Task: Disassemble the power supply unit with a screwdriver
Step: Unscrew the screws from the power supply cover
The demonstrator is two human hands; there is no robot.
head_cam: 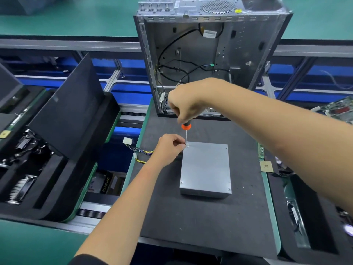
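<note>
Screwdriver [185, 133] upright at power supply unit's [206, 169] far-left corner.

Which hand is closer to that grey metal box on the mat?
Left. The left hand pinches at the grey metal box's far left corner; the right hand grips the screwdriver handle above it.

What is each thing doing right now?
Power supply: flat on the mat, lid on, near screws still in.
Screwdriver: upright, tip at the far-left corner.
Right hand: grips the screwdriver handle.
Left hand: fingers pinch at the tip.
Computer case: open, loose cables inside.
</note>
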